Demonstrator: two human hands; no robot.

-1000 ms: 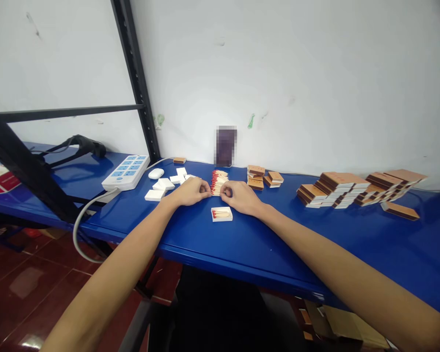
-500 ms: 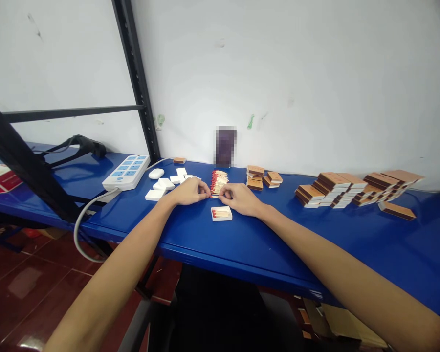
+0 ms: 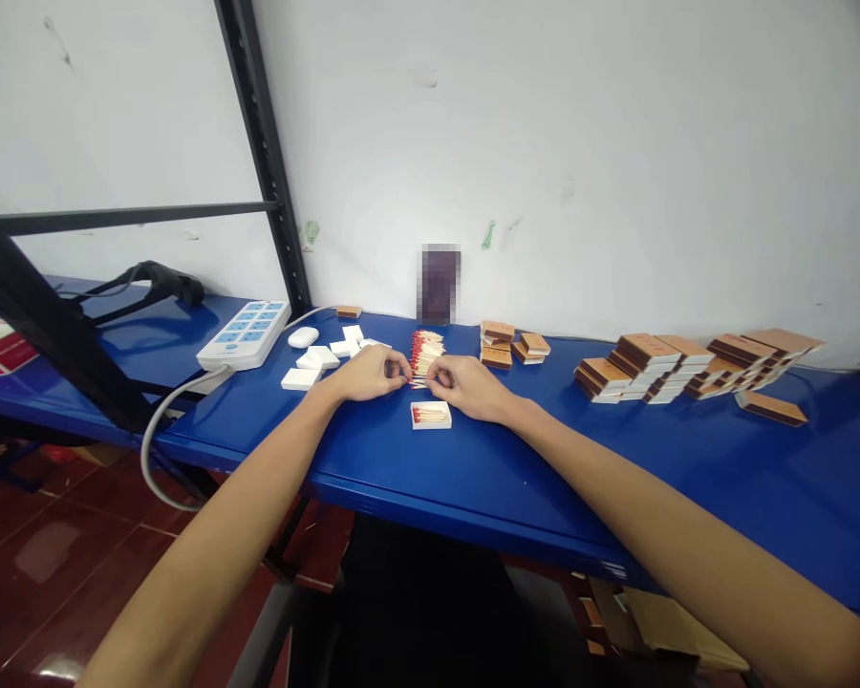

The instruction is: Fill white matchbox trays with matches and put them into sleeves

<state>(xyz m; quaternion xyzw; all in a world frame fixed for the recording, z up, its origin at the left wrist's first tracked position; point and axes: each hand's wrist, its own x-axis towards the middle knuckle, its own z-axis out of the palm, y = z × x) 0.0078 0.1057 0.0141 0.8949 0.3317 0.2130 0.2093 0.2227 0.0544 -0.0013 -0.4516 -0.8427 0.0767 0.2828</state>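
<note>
- Your left hand [image 3: 369, 374] and right hand [image 3: 467, 384]: fingers curled nearly together at the near matches [image 3: 425, 354]; any grip cannot be told.
- Those matches lie between them on the tabletop [image 3: 401, 470]; a tray [image 3: 431, 426] sits nearer you.
- Left: white boxes [image 3: 318, 358], power strip [image 3: 246, 336].
- Right: stacked matchboxes [image 3: 643, 367].
- Beyond: wall [image 3: 580, 172].

A white painted wall [image 3: 616, 172], scuffed and marked with small patches of green [image 3: 488, 235], rises behind a long, glossy blue tabletop [image 3: 473, 468]. At left, a black metal post with a row of holes [image 3: 256, 124] meets a slim black crossbar [image 3: 143, 218]. Below, pale light glints off dark red floor tiles [image 3: 64, 602] near a dark grey armrest [image 3: 276, 621].
</note>
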